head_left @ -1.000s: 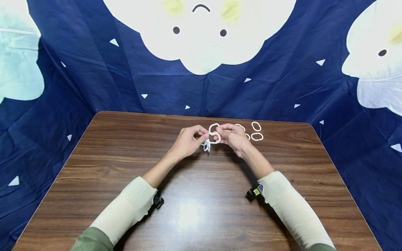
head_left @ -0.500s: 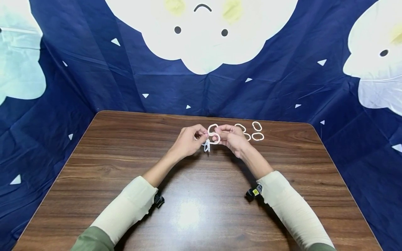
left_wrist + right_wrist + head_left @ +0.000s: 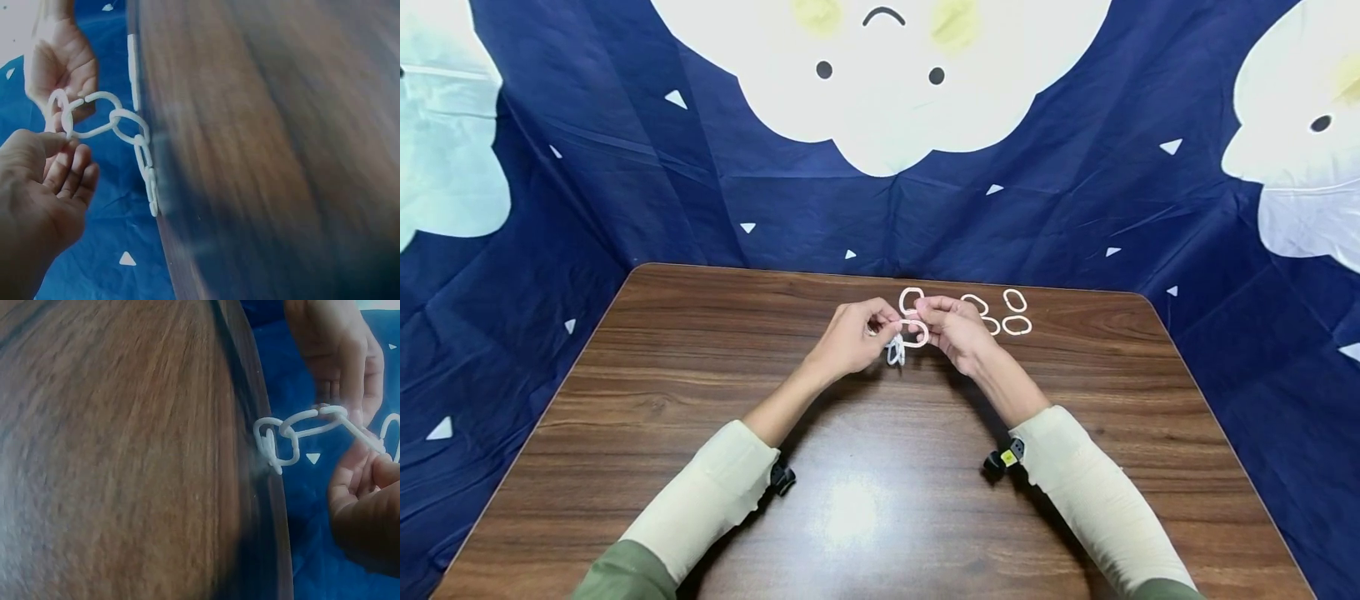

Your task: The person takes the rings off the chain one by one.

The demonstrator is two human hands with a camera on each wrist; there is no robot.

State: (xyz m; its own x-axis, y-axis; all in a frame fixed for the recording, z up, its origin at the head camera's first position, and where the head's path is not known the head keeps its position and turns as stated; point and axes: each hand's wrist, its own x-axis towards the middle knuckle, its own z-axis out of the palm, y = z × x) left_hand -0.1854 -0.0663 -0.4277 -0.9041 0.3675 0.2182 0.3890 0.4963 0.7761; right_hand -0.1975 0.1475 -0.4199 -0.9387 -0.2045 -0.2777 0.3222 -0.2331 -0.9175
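In the head view my left hand [image 3: 853, 337] pinches a white plastic chain link [image 3: 927, 335] between thumb and fingers. A short chain of similar links [image 3: 896, 352] dangles below its fingertips; in the left wrist view these links [image 3: 142, 145] hang joined, one through another. Facing it, my right hand [image 3: 958, 332] grips a second white oval link [image 3: 902, 302] with thumb and fingers, just beyond the first. The right wrist view has this link [image 3: 384, 430] at its right edge, beside the chain's end link [image 3: 361, 433]. Fingers partly cover both links where the hands meet.
Several loose white links lie on the table behind and right of my right hand, among them an oval link [image 3: 1017, 325] and another link [image 3: 1014, 301]. The wooden table's [image 3: 850, 417] far edge runs close behind the hands, with a blue cloud-patterned cloth [image 3: 887, 225] beyond.
The link in my right hand has shifted slightly away, toward the table's far edge, and overlaps the left hand's link less. Both hands stay in nearly the same place.
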